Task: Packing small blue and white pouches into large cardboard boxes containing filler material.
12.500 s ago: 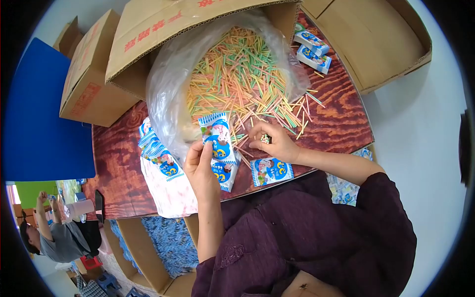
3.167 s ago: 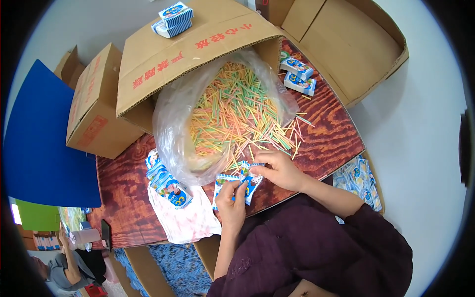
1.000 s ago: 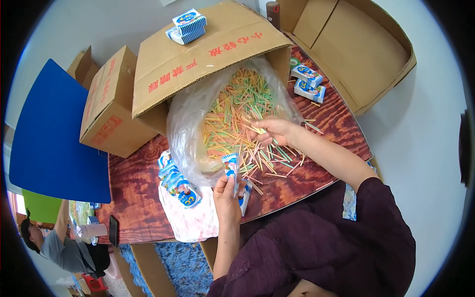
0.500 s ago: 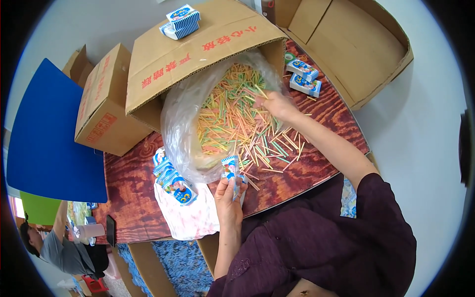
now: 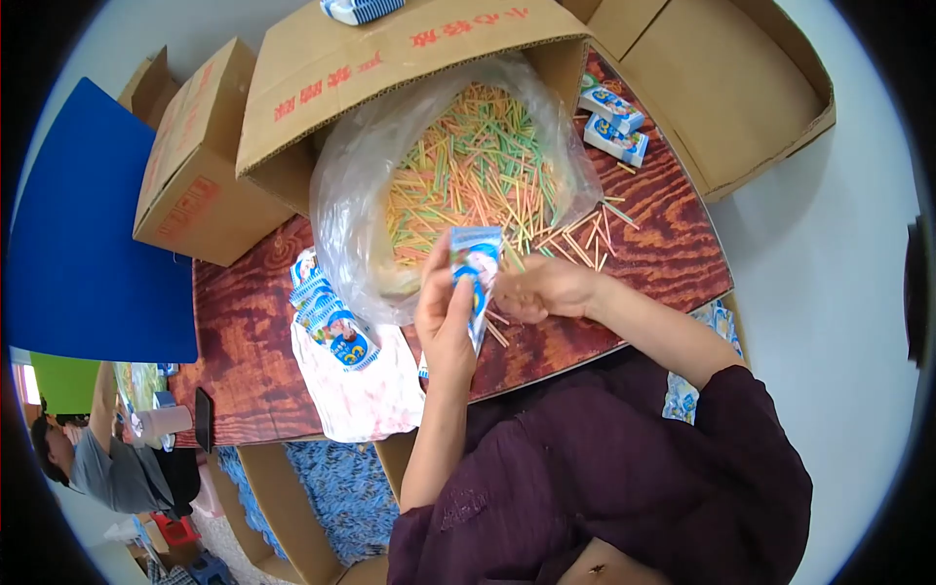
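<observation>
My left hand (image 5: 444,327) grips a small blue-and-white packet (image 5: 476,255), held upright in front of the bag with the thumb across its face. Close beside the packet is my right hand (image 5: 546,290), its fingers curled; what they hold, if anything, is hidden. Behind both hands, a clear plastic bag (image 5: 343,210) lies open on its side in a cardboard box (image 5: 390,73). It is filled with thin pink, yellow and green sticks (image 5: 478,161), and some have spilled onto the table. Left of my hands, several similar packets (image 5: 336,331) lie overlapping on a white cloth (image 5: 361,405).
The red wood-patterned table (image 5: 258,380) bears a closed carton (image 5: 200,161), two small boxes (image 5: 616,139) and a phone (image 5: 204,419). An open carton (image 5: 731,97) stands at the right. Below, a carton holds many blue wrappers (image 5: 341,492). Another person (image 5: 122,473) is at far left.
My right hand has come from the stick pile down beside the packet. My left hand has raised the packet slightly. The view has shifted, so the boxes appear higher.
</observation>
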